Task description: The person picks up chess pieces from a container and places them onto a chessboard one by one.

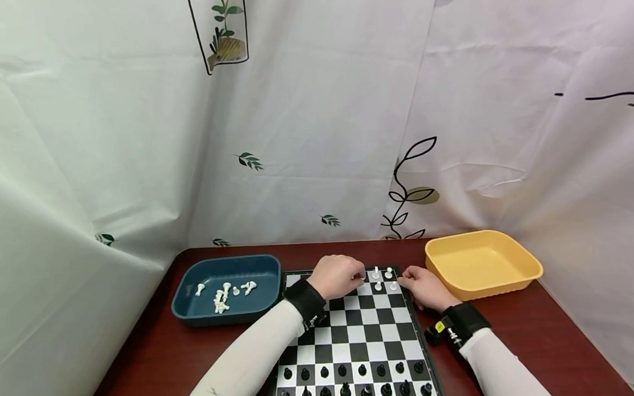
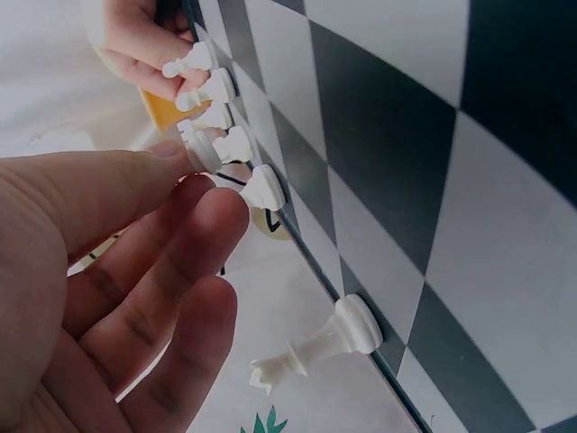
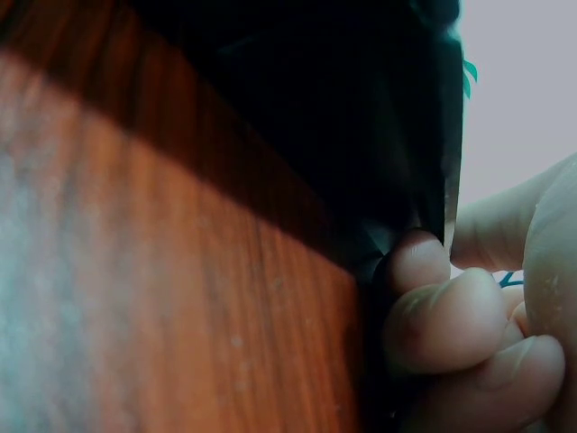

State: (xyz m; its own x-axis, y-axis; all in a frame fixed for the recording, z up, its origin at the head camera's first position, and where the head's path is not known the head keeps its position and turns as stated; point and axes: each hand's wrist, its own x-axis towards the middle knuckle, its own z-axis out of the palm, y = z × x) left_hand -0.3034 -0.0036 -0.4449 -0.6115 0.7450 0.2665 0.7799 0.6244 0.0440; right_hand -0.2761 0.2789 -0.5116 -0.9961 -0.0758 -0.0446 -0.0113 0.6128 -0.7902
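While both hands sit at the far edge of the black-and-white chequered chessboard [image 1: 357, 339], I note the left hand [image 1: 336, 276] beside a cluster of small white plastic chess pieces [image 1: 381, 276] on the back rows. From the left wrist view its grip is loose, fingers [image 2: 194, 234] gently bent, thumb tip touching one white pawn [image 2: 230, 144] without clasping it. The right hand [image 1: 424, 288] rests at the board's right rim; its fingers [image 3: 442, 307] curl against the dark edge, though I cannot tell whether they clasp anything. Black pieces [image 1: 353, 382] stand in the near rows. On the dark red wooden bench [image 1: 143, 362] a blue plastic tray [image 1: 185, 300] holds more white pieces; a yellow plastic tray [image 1: 513, 253] lies right.
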